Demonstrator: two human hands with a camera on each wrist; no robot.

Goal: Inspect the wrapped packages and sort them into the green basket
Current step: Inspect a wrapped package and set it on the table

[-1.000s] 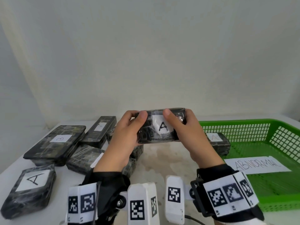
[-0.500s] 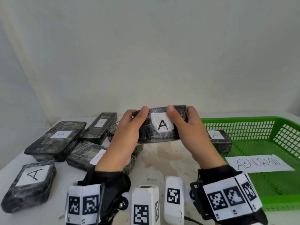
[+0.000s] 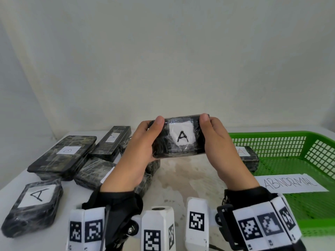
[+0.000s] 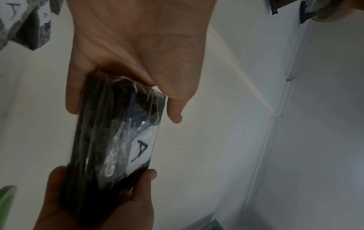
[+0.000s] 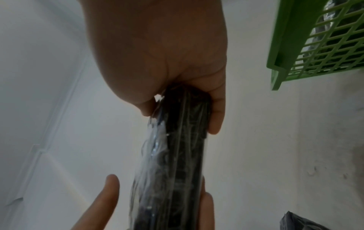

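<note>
Both hands hold a black plastic-wrapped package (image 3: pixel 179 140) marked "A" above the table's middle, its label tilted toward me. My left hand (image 3: pixel 145 142) grips its left end, thumb on the top edge. My right hand (image 3: pixel 215 140) grips the right end the same way. The left wrist view shows the package (image 4: pixel 118 140) between both hands; the right wrist view shows its side edge (image 5: pixel 177 155). The green basket (image 3: pixel 297 136) stands at the right with one "A" package (image 3: pixel 248 156) inside. Several more wrapped packages lie at the left, among them a "B" package (image 3: pixel 63 154) and an "A" package (image 3: pixel 34 205).
A paper sign reading "ABNORMAL" (image 3: pixel 290 183) lies in the basket. The white table (image 3: pixel 190 178) shows bare under the held package. A pale wall (image 3: pixel 163 60) rises behind the table.
Both hands have raised the package slightly and tilted its label more toward me; the thumbs have shifted outward, uncovering the whole "A" label.
</note>
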